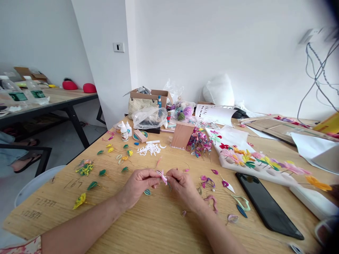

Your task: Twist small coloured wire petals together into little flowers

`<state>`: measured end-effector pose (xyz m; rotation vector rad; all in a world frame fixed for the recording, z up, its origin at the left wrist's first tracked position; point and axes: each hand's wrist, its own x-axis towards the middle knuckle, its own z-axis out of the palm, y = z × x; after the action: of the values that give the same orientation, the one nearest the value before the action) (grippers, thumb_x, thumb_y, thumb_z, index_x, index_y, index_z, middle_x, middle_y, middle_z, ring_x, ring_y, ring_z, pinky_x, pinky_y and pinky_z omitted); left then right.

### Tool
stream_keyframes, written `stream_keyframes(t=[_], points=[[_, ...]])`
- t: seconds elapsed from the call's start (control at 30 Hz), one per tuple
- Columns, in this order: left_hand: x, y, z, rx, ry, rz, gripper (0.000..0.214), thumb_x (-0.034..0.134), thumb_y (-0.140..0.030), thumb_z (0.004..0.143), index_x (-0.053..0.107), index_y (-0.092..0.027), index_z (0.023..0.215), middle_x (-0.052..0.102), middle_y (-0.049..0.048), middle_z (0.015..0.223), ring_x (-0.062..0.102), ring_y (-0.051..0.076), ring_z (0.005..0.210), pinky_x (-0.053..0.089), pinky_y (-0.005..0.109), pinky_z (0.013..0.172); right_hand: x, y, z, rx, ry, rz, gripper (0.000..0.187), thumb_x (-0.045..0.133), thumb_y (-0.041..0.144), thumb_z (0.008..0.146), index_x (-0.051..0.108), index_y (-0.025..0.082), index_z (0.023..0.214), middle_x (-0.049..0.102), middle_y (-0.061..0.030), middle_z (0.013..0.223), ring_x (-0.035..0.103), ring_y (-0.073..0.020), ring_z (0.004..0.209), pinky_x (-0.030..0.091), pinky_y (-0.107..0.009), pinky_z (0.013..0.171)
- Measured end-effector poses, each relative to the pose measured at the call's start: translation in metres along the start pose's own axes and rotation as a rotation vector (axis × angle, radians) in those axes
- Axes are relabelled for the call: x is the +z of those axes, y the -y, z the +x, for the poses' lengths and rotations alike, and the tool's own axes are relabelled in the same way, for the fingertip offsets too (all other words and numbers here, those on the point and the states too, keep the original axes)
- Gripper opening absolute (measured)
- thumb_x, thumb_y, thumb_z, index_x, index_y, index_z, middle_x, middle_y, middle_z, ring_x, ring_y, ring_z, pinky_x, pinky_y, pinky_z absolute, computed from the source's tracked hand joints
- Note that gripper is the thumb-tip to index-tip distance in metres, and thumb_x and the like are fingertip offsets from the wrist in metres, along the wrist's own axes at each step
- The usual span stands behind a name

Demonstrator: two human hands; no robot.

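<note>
A small pink craft flower (pixel 164 178) is held over the middle of the wooden table. My left hand (pixel 139 185) pinches it from one side between thumb and fingertips. From the other side, the closed fingers of my right hand (pixel 182 185) grip it near its base; the exact spot they hold is hidden. Just under my left fingers lies a small green leaf (pixel 147 192). Purple and pink wired pieces (pixel 208 181) are spread to the right of my right hand, and a curled mauve strip (pixel 212 203) rests near that wrist.
Yellow and green petals, including a yellow flower (pixel 79 200), lie at left. Glue bottles (pixel 124 132), white strips (pixel 150 149) and a wooden block (pixel 182 135) stand farther back. A white foam strip (pixel 230 164) bears colourful flowers, beside a black phone (pixel 268 204). Someone's feet show at far left.
</note>
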<state>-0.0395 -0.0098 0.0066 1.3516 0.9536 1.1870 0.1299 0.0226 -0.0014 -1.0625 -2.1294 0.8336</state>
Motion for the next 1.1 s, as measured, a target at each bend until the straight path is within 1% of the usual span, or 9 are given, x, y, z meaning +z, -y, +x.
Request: stream_keyframes(t=[0.13, 0.23, 0.4, 0.53, 0.6, 0.73, 0.9, 1.0, 1.1], points=[[-0.007, 0.001, 0.007, 0.000, -0.197, 0.105, 0.010, 0.058, -0.020, 0.072, 0.066, -0.014, 0.071, 0.054, -0.0026, 0.056, 0.046, 0.009, 0.054, 0.038, 0.020, 0.054, 0.006, 0.011, -0.005, -0.097, 0.075, -0.213, 0.023, 0.039, 0.018, 0.084, 0.050, 0.017, 0.064, 0.046, 0.0036, 0.054, 0.042, -0.0090, 0.051, 0.028, -0.019, 0.049], [-0.010, 0.002, 0.009, 0.098, -0.202, 0.373, 0.012, 0.055, -0.018, 0.073, 0.067, -0.015, 0.070, 0.054, -0.0013, 0.057, 0.049, 0.011, 0.056, 0.038, 0.021, 0.054, 0.010, 0.027, -0.011, -0.235, 0.113, -0.422, 0.022, 0.040, 0.013, 0.083, 0.049, 0.017, 0.064, 0.051, 0.0015, 0.057, 0.044, -0.0103, 0.053, 0.025, -0.021, 0.049], [-0.007, 0.005, 0.006, 0.353, 0.048, 0.643, 0.019, 0.049, -0.017, 0.079, 0.068, -0.016, 0.080, 0.062, 0.0048, 0.070, 0.056, 0.015, 0.068, 0.042, 0.024, 0.062, -0.002, 0.042, -0.015, -0.419, 0.030, -0.517, 0.022, 0.037, 0.009, 0.082, 0.051, 0.017, 0.068, 0.052, -0.0009, 0.059, 0.045, -0.0127, 0.056, 0.026, -0.023, 0.051], [-0.001, 0.005, 0.001, 0.392, 0.307, 0.603, 0.021, 0.048, -0.017, 0.081, 0.069, -0.017, 0.083, 0.064, 0.0068, 0.076, 0.057, 0.015, 0.070, 0.043, 0.023, 0.064, -0.017, 0.032, -0.010, -0.308, -0.079, -0.351, 0.025, 0.036, 0.017, 0.085, 0.051, 0.017, 0.066, 0.050, 0.0000, 0.056, 0.045, -0.0120, 0.054, 0.028, -0.021, 0.050], [0.002, 0.002, -0.002, 0.346, 0.325, 0.482, 0.016, 0.053, -0.019, 0.079, 0.070, -0.018, 0.078, 0.064, 0.0051, 0.072, 0.056, 0.014, 0.067, 0.043, 0.023, 0.064, -0.017, 0.022, -0.006, -0.204, -0.098, -0.212, 0.024, 0.038, 0.021, 0.085, 0.051, 0.017, 0.065, 0.049, 0.0014, 0.054, 0.045, -0.0109, 0.052, 0.029, -0.020, 0.050], [0.003, -0.005, -0.002, 0.167, 0.116, 0.170, 0.010, 0.059, -0.018, 0.074, 0.068, -0.017, 0.069, 0.061, 0.0017, 0.065, 0.053, 0.013, 0.063, 0.042, 0.022, 0.061, -0.005, 0.003, -0.001, -0.039, -0.031, -0.002, 0.023, 0.039, 0.022, 0.085, 0.052, 0.017, 0.067, 0.048, 0.0025, 0.056, 0.045, -0.0100, 0.053, 0.032, -0.018, 0.050], [-0.006, -0.003, 0.006, 0.022, -0.244, 0.146, 0.009, 0.061, -0.020, 0.071, 0.066, -0.015, 0.065, 0.052, -0.0033, 0.055, 0.046, 0.009, 0.054, 0.037, 0.020, 0.053, 0.008, 0.011, -0.004, -0.105, 0.077, -0.213, 0.023, 0.040, 0.017, 0.084, 0.050, 0.017, 0.063, 0.048, 0.0028, 0.055, 0.043, -0.0093, 0.052, 0.027, -0.019, 0.049], [-0.009, 0.001, 0.009, 0.018, -0.271, 0.246, 0.007, 0.061, -0.020, 0.069, 0.066, -0.015, 0.067, 0.054, -0.0028, 0.055, 0.047, 0.010, 0.053, 0.037, 0.020, 0.052, 0.011, 0.026, -0.011, -0.247, 0.099, -0.423, 0.023, 0.040, 0.013, 0.083, 0.048, 0.018, 0.062, 0.050, 0.0016, 0.057, 0.043, -0.0098, 0.052, 0.024, -0.020, 0.049], [-0.006, 0.003, 0.008, 0.162, -0.165, 0.441, 0.009, 0.060, -0.016, 0.070, 0.068, -0.017, 0.068, 0.058, -0.0003, 0.060, 0.051, 0.012, 0.059, 0.039, 0.022, 0.055, 0.007, 0.037, -0.016, -0.384, 0.068, -0.544, 0.019, 0.040, 0.010, 0.081, 0.050, 0.018, 0.066, 0.052, 0.0002, 0.058, 0.044, -0.0115, 0.054, 0.024, -0.022, 0.050]])
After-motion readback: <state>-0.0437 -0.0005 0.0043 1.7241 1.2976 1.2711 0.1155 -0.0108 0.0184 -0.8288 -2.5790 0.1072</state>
